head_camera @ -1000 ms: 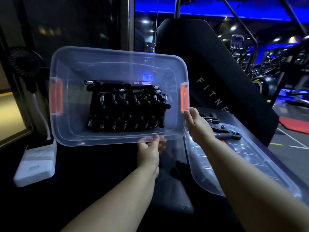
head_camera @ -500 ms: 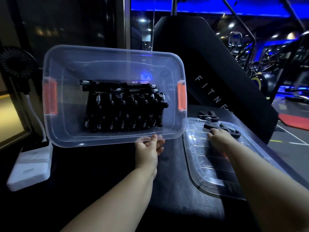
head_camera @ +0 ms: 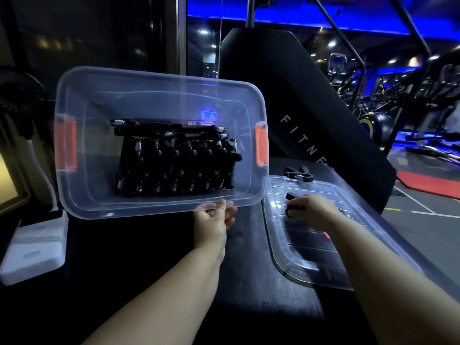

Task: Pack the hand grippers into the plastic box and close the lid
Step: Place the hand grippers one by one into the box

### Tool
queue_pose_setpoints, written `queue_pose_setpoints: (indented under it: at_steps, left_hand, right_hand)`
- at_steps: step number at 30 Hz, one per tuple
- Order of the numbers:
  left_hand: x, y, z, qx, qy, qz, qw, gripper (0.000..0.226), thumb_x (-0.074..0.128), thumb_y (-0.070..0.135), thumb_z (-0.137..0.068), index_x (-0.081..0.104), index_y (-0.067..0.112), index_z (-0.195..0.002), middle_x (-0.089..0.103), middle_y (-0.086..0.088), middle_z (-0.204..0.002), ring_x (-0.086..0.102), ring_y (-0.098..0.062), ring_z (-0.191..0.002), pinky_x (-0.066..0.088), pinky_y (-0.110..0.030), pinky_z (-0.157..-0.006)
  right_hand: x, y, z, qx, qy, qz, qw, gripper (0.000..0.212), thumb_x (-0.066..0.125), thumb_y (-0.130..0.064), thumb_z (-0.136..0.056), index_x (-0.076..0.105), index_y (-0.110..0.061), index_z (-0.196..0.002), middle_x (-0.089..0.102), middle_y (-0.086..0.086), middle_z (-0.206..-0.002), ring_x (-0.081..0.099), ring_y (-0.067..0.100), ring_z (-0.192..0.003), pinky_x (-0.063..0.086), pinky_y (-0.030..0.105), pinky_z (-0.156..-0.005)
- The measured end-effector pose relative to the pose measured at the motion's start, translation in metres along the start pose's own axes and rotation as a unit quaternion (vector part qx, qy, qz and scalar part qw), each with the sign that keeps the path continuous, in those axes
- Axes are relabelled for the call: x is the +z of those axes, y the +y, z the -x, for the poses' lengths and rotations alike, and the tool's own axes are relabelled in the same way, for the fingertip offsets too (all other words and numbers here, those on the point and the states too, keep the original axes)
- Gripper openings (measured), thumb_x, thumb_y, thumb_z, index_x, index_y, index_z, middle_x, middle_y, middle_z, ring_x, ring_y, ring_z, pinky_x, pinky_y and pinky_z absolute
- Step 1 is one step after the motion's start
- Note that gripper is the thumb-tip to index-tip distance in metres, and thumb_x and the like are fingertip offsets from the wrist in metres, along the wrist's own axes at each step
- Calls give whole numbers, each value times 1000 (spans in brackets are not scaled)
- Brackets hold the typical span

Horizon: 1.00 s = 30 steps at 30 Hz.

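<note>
Clear plastic catches the blue light: the plastic box [head_camera: 154,79] is tilted with its open top toward the person, a packed black stack of hand grippers [head_camera: 174,160] inside and orange latches [head_camera: 68,145] at either end. The left hand [head_camera: 214,220] grips its near rim, fingers curled under the edge. Just beside it the lid [head_camera: 323,257] lies flat on the dark pad [head_camera: 249,270]. There the right hand [head_camera: 311,210], somewhat blurred, closes round a loose gripper [head_camera: 295,207], while a second gripper [head_camera: 298,174] lies at the lid's far edge.

A blue-lit gym: cardio machines [head_camera: 336,64], a black exercise ball [head_camera: 377,124], "FITNE" lettering [head_camera: 306,143] on a black panel [head_camera: 286,90].
</note>
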State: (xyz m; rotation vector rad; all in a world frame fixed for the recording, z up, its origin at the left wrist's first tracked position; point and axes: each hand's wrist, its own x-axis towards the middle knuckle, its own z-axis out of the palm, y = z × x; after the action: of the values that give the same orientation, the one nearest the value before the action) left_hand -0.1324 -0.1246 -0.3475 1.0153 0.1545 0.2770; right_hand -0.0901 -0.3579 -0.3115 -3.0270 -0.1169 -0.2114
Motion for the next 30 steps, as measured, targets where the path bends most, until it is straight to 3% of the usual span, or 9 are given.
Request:
queue_pose_setpoints:
  at_steps: [5, 9, 12, 14, 16, 18, 22, 27, 30]
  left_hand:
    - [1, 1, 2, 2, -1, 2, 1000, 10, 51, 15, -98, 43, 15, -91, 70, -4, -86, 68, -16, -77, 52, -26, -68]
    - [1, 1, 3, 1, 1, 2, 1000, 12, 51, 15, -97, 43, 16, -89, 70, -4, -85, 68, -17, -78, 52, -27, -69]
    - [0, 0, 3, -1, -2, 3, 1000, 9, 51, 16, -97, 43, 15, -92, 70, -4, -86, 69, -16, -77, 52, -27, -68]
    - [0, 0, 3, -2, -5, 1, 1000, 9, 51, 17, -97, 44, 12, -99, 71, -4, -86, 69, -14, -76, 52, -26, -68]
    - [0, -1, 2, -3, -6, 0, 1000, 13, 51, 17, -97, 44, 9, -105, 71, -4, -87, 70, -13, -75, 52, -26, -67]
    - [0, -1, 1, -4, -3, -3, 1000, 15, 51, 17, -97, 44, 8, -107, 71, -4, -88, 70, -13, -75, 52, -26, -67]
    - [-2, -1, 0, -2, -3, -5, 1000, 12, 51, 17, -97, 45, 8, -104, 71, -4, -87, 70, -14, -76, 52, -26, -66]
    - [-1, 0, 0, -2, -5, -3, 1000, 11, 51, 17, -98, 43, 10, -102, 71, -5, -87, 69, -15, -77, 52, -26, -67]
    - [-1, 1, 0, 1, 1, -4, 1000, 9, 51, 17, -98, 44, 13, -96, 71, -4, -87, 69, -15, -78, 52, -26, -67]
  right_hand:
    - [2, -12, 16, 7, -5, -62, 998, 26, 67, -57, -71, 70, -38, -88, 61, -17, -79, 61, 17, -89, 49, 36, -84]
    - [-5, -11, 29, 27, -12, -140, 990, 24, 76, -53, -68, 69, -38, -85, 64, -19, -77, 62, 7, -80, 51, 28, -76]
    - [-4, -7, 32, 80, 53, -135, 986, 32, 66, -63, -74, 64, -42, -99, 65, -12, -102, 58, 17, -104, 45, 38, -91]
    - [1, 0, 31, 150, 74, -80, 983, 60, 57, -73, -75, 53, -40, -125, 52, -2, -131, 45, 24, -124, 38, 45, -99]
    - [6, 6, 28, 210, 32, -96, 972, 90, 53, -82, -67, 36, -33, -140, 39, 6, -143, 39, 31, -130, 35, 51, -103]
    - [8, 10, 25, 223, -12, -135, 965, 108, 49, -90, -56, 30, -29, -142, 38, 12, -144, 44, 35, -127, 36, 52, -104]
    - [6, 8, 24, 203, -41, -109, 972, 104, 46, -91, -56, 35, -31, -140, 49, 11, -134, 50, 32, -119, 43, 47, -98]
    - [3, 7, 30, 208, 44, -67, 975, 105, 44, -97, -45, 48, -36, -130, 53, 8, -124, 49, 32, -117, 45, 42, -93]
    - [-2, 1, 36, 172, 97, -25, 980, 85, 50, -90, -56, 57, -37, -122, 52, 1, -116, 40, 30, -118, 38, 39, -97]
